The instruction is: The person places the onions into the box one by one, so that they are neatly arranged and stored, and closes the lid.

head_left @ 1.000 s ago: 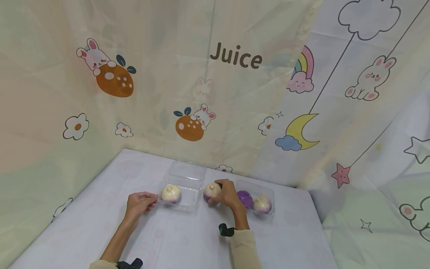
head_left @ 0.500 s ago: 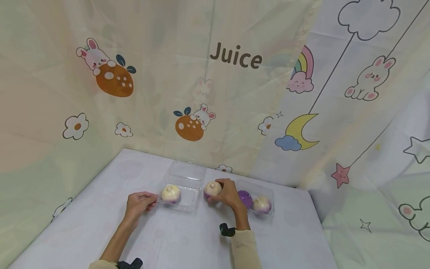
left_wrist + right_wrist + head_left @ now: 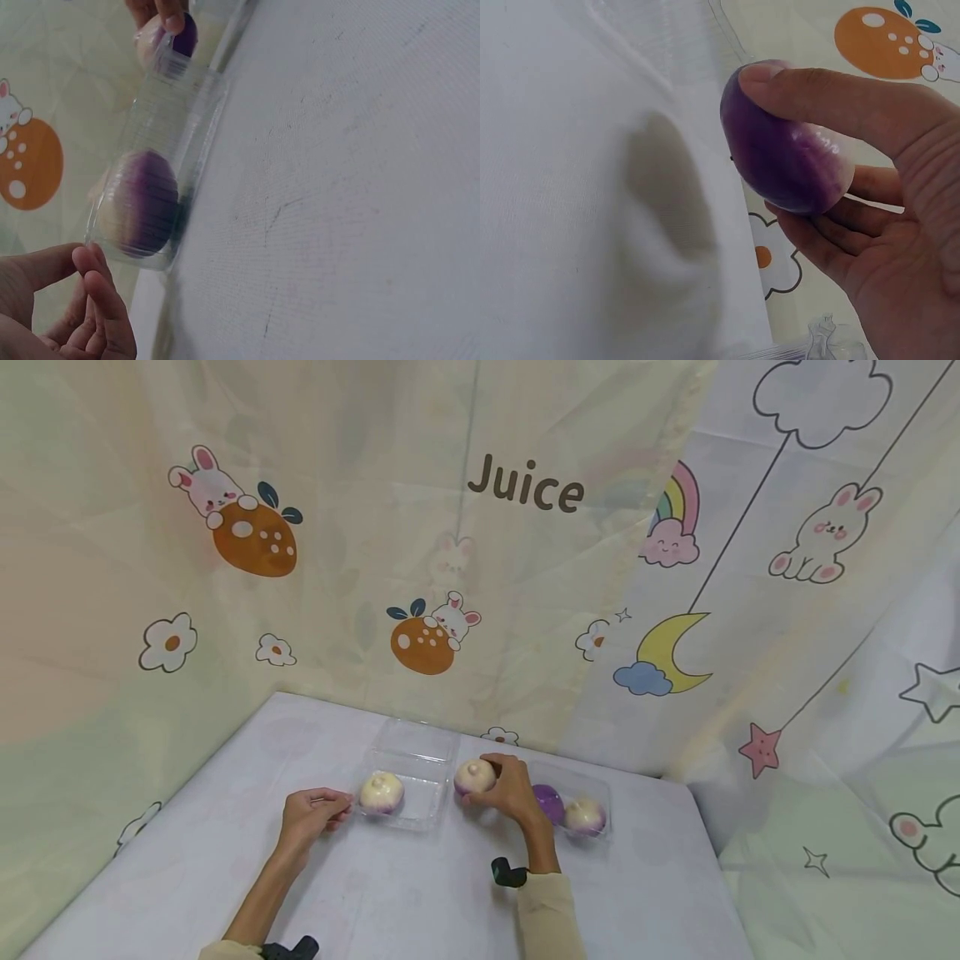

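Between the thumb and fingers of my right hand (image 3: 512, 789) is an onion-shaped purple-and-cream ball (image 3: 474, 778) with a nub on its cream top. In the right wrist view the same ball (image 3: 784, 146) is above the white table, its shadow apart from it. My left hand (image 3: 311, 814) pinches the near left rim of a clear plastic clamshell box (image 3: 426, 806), lid folded back. A similar ball (image 3: 382, 793) sits in that box's left half. In the left wrist view, thumb and forefinger meet at the rim of the box (image 3: 169, 112).
Right of the right hand stands a second clear plastic box (image 3: 607, 797). It contains a purple ball (image 3: 547, 804) and a cream-and-purple ball (image 3: 585, 817). A printed curtain (image 3: 337, 610) hangs right behind the table's back edge (image 3: 637, 774).
The right hand has raised its ball slightly and now holds it a little higher. The left hand stays in place at the box rim.
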`<control>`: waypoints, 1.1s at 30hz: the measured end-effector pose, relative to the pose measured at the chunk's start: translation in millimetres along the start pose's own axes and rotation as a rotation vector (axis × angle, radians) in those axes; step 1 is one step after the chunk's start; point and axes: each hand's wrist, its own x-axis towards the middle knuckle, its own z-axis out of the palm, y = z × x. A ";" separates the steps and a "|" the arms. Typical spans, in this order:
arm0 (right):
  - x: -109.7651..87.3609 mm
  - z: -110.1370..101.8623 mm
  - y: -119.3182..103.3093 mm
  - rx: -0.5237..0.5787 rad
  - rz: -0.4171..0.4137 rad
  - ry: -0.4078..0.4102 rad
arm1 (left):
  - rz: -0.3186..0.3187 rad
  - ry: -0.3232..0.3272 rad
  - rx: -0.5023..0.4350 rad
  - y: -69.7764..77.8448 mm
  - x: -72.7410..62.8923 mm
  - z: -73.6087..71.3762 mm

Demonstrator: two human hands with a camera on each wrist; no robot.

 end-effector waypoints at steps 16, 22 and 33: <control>-2.6 -2.7 -2.9 0.051 -0.002 -0.050 | -0.003 -0.008 -0.003 0.4 -0.1 -0.7; -3.1 -2.7 -3.1 0.059 -0.005 -0.060 | 0.000 -0.001 0.005 1.6 -0.9 -0.3; -4.3 -2.8 -1.2 0.066 -0.026 -0.053 | -0.002 0.003 0.009 -0.5 0.1 -0.5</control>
